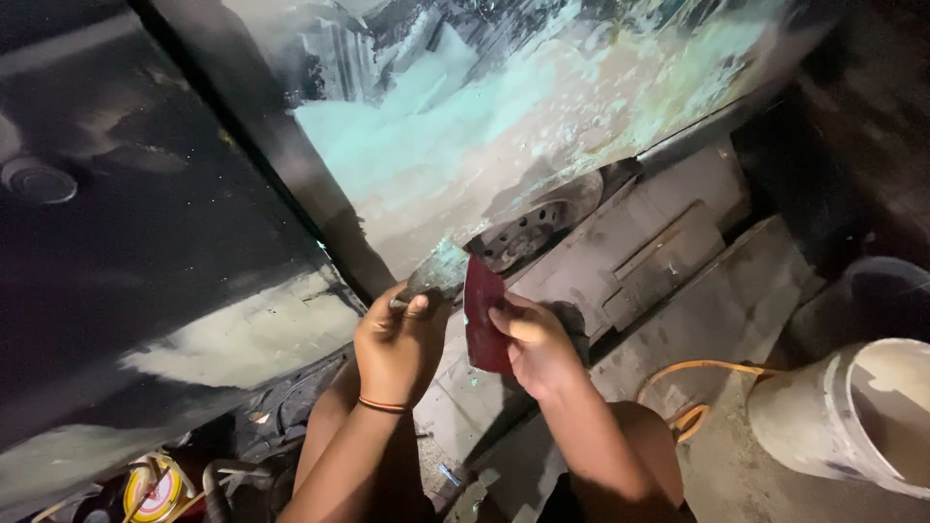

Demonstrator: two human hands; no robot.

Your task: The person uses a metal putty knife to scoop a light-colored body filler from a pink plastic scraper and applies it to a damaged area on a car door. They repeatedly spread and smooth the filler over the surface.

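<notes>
Two bare hands met near the middle of the head view, below a car body panel patched with pale green and cream filler (504, 126). The left hand (397, 349), wearing a thin orange band on the wrist, was closed around the handle of a flat metal putty knife smeared with greenish filler (436, 273), whose blade pointed toward one o'clock and reached the lower edge of the panel. Just beside it, at three o'clock, the right hand (536, 347) pinched a dark red flexible spreader card (482, 315), held upright with its top edge close to the knife blade; whether card and blade touched could not be told. Behind the card, toward one o'clock, sat a round grey sanding disc with holes (528, 230). An orange hose (697, 366) curved across the dusty grey floor at four o'clock from the hands, and beyond it, at the right edge, a dusty white plastic bucket (852, 416) lay tipped on its side. At seven o'clock, a yellow round tin (153, 492) rested low in the corner. A black car panel (145, 242) filled the left side.
</notes>
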